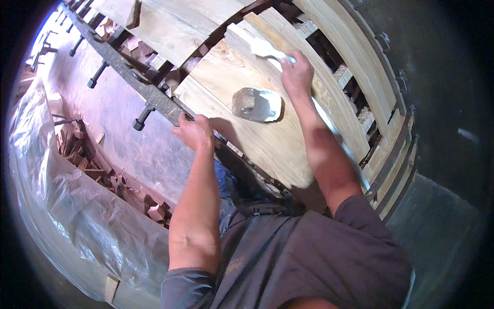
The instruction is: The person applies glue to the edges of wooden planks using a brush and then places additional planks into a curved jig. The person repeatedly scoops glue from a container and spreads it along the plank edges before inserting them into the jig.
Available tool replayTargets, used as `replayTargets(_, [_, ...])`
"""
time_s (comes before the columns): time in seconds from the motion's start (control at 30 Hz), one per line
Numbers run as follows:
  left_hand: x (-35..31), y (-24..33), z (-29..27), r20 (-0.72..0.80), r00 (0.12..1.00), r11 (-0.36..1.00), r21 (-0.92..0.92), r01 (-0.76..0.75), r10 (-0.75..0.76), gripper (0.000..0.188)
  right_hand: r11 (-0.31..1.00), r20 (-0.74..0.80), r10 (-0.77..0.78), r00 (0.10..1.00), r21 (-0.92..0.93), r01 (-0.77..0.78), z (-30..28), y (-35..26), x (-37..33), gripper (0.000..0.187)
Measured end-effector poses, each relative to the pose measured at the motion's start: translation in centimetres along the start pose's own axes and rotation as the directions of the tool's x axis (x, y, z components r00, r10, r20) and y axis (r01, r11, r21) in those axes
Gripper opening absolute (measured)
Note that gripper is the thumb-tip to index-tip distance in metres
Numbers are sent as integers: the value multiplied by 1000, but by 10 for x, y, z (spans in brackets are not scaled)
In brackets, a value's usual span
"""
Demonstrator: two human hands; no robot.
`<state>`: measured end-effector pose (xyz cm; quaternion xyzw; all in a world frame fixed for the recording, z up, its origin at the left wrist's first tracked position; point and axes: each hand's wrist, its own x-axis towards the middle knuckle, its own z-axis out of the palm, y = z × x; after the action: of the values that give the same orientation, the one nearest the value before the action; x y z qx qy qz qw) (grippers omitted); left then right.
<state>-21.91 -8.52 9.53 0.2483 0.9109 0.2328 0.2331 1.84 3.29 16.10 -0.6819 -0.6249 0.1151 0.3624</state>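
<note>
My right hand point(298, 74) is closed around the handle of a brush point(265, 49) smeared white, held over the pale wooden boards point(216, 64). A strip of white, glue-like liquid point(329, 116) runs along a board edge beside my right forearm. On the boards between my hands sits a cut-down clear plastic container point(256, 104) with white liquid inside. My left hand point(195, 133) rests with curled fingers at the end of a dark metal clamp bar point(146, 92), next to the boards' near edge. Whether it grips the bar or the wood is hidden.
Threaded clamp screws point(143, 117) stick out from the bar on the left. Wood offcuts point(85, 154) lie heaped beside a clear plastic sheet point(77, 206). More long boards point(355, 56) lie on the slatted rack to the right, with gaps between them. Dark floor point(442, 103) lies beyond.
</note>
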Motion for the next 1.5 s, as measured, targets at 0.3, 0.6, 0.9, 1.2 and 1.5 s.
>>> replayTargets(0.3, [2,3,-3,32,999,998,45,-38,36,58,832,-66,553,830,-8,-555,-141,72,-132,25])
replayTargets(0.6, [8,-1,4,40,999,993,109,-39,35,54,788,-233,615,753,190,-585,-247,159,-225,22])
replayTargets(0.9, [1,6,2,81,994,994,79,-80,74,33,847,-241,525,816,239,-474,-99,75,-111,18])
replayTargets(1.2, [14,-5,8,75,995,997,18,-69,67,38,533,-69,813,578,488,-691,-186,144,-196,23])
replayTargets(1.5, [13,-8,10,102,995,1000,20,-3,1,34,767,-574,593,565,189,-613,-318,209,-314,10])
